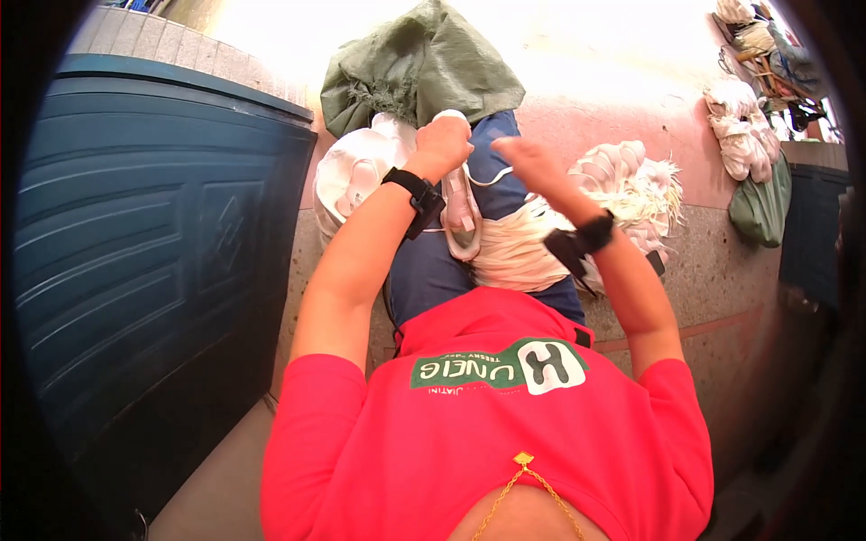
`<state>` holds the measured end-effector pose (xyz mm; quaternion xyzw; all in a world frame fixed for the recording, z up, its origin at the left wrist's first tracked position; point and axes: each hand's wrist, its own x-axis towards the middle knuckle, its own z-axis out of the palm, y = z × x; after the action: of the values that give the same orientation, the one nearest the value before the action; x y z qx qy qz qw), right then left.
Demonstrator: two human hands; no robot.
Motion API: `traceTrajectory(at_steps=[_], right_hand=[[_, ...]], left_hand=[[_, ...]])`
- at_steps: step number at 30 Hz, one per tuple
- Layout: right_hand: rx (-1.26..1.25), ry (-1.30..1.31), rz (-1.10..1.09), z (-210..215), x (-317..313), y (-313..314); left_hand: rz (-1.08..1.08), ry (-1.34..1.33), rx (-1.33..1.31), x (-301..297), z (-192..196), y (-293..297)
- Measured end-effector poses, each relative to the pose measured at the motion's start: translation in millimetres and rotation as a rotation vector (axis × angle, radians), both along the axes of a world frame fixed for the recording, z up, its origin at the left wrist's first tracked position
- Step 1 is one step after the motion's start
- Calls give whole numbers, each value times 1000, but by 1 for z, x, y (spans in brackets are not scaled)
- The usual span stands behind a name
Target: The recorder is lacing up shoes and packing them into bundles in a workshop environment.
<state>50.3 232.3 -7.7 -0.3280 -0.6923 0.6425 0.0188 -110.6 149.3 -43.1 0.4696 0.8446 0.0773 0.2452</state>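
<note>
A pale pink ballet slipper (463, 221) lies over my lap, its sole end toward me and its inside facing up. My left hand (442, 144) is closed around its far end, where a bit of white shows past the fingers. My right hand (534, 167), a little blurred, is raised just to the right with fingers drawn together. A thin white cord (490, 180) curves from the slipper to this hand and looks pinched in it; the fingertips are partly hidden. Across my right thigh rests a bundle of cream strips (514, 248).
At left, a white bag (347, 176) holds pale shoes, beside a dark blue door (162, 207). A green woven sack (424, 72) lies beyond my knees. More slippers and strips (622, 180) are heaped right. Farther right are bundled shoes (744, 135) and a green bag (760, 209).
</note>
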Motion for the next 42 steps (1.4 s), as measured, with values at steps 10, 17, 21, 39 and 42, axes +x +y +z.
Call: traceTrajectory(at_steps=[10,17,21,39,42], right_hand=[[820,-91,501,-26,20,-41],[763,-106,626,-16,36,-37],[528,-70,368,-38,47,-6],[593,40,416,-57,-68,-14],[421,92,338,-51,-68,-20]], left_hand=[[-135,84,2,12,2,-1],[-216,224,110,10,0,0],[-126,226,290,-7,6,-24],[454,-343,412,18,-4,-91],[393,-167,392,12,-4,-89]])
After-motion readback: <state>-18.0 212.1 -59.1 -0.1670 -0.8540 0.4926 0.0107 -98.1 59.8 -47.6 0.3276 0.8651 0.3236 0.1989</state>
